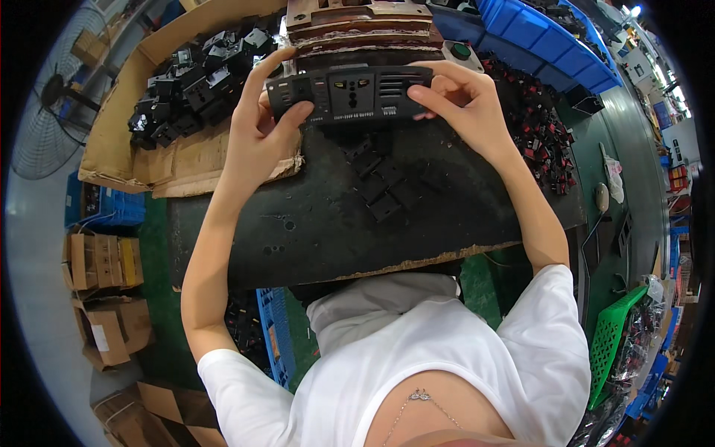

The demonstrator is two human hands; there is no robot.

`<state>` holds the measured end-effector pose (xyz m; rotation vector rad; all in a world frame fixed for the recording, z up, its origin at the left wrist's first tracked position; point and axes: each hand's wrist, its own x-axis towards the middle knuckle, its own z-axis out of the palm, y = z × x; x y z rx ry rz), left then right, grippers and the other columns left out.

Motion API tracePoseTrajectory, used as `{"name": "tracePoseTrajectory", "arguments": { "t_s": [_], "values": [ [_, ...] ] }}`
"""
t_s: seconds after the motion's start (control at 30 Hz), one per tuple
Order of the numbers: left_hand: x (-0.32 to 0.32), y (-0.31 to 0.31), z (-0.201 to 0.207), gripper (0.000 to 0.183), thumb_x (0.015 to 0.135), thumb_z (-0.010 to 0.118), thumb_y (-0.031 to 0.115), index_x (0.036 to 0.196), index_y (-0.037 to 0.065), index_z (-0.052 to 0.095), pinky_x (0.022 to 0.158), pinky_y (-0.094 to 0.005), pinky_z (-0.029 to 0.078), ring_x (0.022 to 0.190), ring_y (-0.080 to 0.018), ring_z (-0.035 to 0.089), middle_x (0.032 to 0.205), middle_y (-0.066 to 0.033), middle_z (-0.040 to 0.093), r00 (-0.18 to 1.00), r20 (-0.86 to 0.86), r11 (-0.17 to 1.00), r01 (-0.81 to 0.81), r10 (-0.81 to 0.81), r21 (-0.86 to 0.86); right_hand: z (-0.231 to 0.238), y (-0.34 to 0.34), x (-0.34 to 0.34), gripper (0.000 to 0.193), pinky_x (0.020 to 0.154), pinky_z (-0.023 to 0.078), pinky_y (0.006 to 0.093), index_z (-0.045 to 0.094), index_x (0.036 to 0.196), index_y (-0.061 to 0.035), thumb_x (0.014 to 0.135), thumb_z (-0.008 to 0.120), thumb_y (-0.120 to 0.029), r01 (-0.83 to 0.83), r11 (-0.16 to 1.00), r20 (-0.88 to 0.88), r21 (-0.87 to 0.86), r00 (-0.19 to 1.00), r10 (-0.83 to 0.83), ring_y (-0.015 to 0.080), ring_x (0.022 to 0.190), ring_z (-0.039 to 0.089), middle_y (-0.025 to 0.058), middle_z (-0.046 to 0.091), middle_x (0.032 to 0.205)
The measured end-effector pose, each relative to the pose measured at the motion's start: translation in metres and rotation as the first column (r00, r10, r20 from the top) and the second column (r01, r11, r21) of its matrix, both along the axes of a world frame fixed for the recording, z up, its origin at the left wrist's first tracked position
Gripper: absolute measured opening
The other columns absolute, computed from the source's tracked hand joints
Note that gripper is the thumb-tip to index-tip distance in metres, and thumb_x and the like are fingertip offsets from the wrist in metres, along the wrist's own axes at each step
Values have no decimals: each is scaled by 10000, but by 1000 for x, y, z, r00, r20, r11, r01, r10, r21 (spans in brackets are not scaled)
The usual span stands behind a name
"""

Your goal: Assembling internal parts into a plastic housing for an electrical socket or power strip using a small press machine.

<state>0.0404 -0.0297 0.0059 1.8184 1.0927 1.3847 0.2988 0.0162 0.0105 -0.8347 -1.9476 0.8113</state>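
Note:
A long black plastic panel (351, 95) with a universal socket in its middle and slots near its right end is held up level above the far part of the table. My left hand (262, 119) is closed on its left end, thumb on the front and index finger stretched up past the top edge. At the right end, my right hand (463, 97) pinches the panel between thumb and fingers. Below it on the dark tabletop lie several loose black plastic pieces (383, 182). Just behind the panel stands a machine fixture (361, 33) with stacked brownish plates.
A cardboard box (112, 153) of black parts stands at the left. On the right are a heap of small black and red parts (547, 149), a green button (461, 51) and blue bins (536, 33). The worn table edge (439, 258) runs before me; a fan (56, 93) is far left.

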Motion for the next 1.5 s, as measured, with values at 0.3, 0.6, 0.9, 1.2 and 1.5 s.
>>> {"name": "tracePoseTrajectory", "arguments": {
  "t_s": [0.3,0.6,0.9,1.2,1.5],
  "values": [
    [-11,4,-3,650,939,249,518,1197,-34,476,731,-342,511,838,-265,632,998,-182,627,826,462,865,455,-322,-210,6,4,-1,211,402,476,134,598,961,6,891,545,-186,-437,450,-542,-779,830,-131,62,499,578,75,625,692],
    [-19,10,-12,630,929,291,519,1221,-20,434,691,-269,483,743,-182,588,942,-154,623,862,344,848,467,-373,-250,3,6,-5,179,386,467,119,576,860,31,892,540,-141,-478,314,-563,-820,770,-299,70,485,551,87,585,655],
    [10,-10,-13,383,787,640,20,1138,1,487,597,-220,438,729,-131,550,920,-70,607,873,430,916,342,-229,-207,0,-3,-8,202,410,494,127,569,977,44,919,495,-135,-635,233,-675,-736,711,-195,108,523,597,88,607,710],
    [2,-12,-31,258,748,637,-51,990,-11,558,661,-289,477,771,-174,583,904,-88,609,861,493,915,292,-125,-277,5,-14,-13,334,505,511,200,541,1105,-15,951,437,-293,-441,550,-548,-709,836,-36,112,560,601,49,616,741],
    [3,-15,7,363,713,628,-46,1056,-13,515,864,-245,411,952,-95,533,1069,-89,596,990,138,986,8,-31,167,-7,-7,-13,194,630,465,226,587,953,-8,919,507,-181,-103,956,-266,-273,964,28,143,677,577,31,567,770]
  ]
}}
